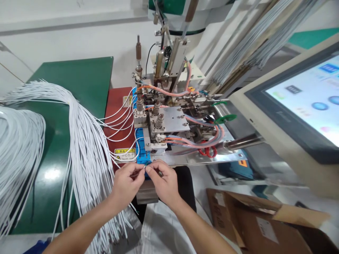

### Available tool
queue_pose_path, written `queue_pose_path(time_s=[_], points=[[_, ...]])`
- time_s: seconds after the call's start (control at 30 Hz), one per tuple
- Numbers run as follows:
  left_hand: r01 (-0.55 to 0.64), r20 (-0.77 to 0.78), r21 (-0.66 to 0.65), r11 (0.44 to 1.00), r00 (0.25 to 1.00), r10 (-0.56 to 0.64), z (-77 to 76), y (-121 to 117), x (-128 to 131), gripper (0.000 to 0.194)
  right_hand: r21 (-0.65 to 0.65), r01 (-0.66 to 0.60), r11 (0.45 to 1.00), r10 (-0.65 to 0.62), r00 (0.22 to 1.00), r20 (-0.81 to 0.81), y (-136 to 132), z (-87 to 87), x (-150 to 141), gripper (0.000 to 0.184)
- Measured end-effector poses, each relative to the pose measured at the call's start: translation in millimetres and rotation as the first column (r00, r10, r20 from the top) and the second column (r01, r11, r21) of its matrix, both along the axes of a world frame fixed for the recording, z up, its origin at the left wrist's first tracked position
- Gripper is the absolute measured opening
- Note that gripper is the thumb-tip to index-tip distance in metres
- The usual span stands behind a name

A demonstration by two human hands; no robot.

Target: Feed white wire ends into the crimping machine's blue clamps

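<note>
My left hand (129, 179) and my right hand (163, 179) meet at the front end of a row of blue fixture blocks (141, 143). The left fingers pinch the end of a white cable, mostly hidden by the fingers. The right thumb and forefinger are pressed together at that same cable end; fine wire tips there are too small to make out. Several white cables (116, 125) run from a large bundle (87, 151) into the blue blocks on the machine (169, 120).
A second coil of white cable (18, 155) lies on the green table (79, 72). A touchscreen (307, 95) stands at the right, above an open cardboard box (254, 218). Red-handled scissors (208, 151) lie by the machine. A yellow warning label (125, 155) is on the red plate.
</note>
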State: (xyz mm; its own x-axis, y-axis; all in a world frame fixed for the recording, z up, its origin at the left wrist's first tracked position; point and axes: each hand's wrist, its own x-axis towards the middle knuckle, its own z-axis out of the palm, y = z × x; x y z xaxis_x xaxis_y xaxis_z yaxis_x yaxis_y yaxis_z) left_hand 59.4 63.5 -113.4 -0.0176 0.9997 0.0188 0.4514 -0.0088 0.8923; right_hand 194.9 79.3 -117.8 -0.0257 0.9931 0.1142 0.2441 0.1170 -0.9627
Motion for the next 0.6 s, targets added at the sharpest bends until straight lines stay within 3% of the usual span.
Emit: queue_pose_path(time_s=[0.23,0.4,0.6], points=[[-0.021,0.096,-0.04,0.999,0.995,0.025,-5.1,-0.3,1.8,0.019,0.029,0.017,0.999,-0.018,0.999,0.031,-1.7,-2.0,4.1,0.006],[0.042,0.069,-0.02,0.999,0.997,-0.04,-4.7,-0.1,1.2,0.03,0.064,0.0,0.998,-0.003,0.999,0.042,1.4,-0.1,4.9,0.011],[0.054,0.136,-0.071,0.996,0.99,-0.044,-2.7,1.4,3.7,0.023,0.277,0.003,0.961,-0.051,0.985,0.168,0.6,-5.0,5.9,0.01]])
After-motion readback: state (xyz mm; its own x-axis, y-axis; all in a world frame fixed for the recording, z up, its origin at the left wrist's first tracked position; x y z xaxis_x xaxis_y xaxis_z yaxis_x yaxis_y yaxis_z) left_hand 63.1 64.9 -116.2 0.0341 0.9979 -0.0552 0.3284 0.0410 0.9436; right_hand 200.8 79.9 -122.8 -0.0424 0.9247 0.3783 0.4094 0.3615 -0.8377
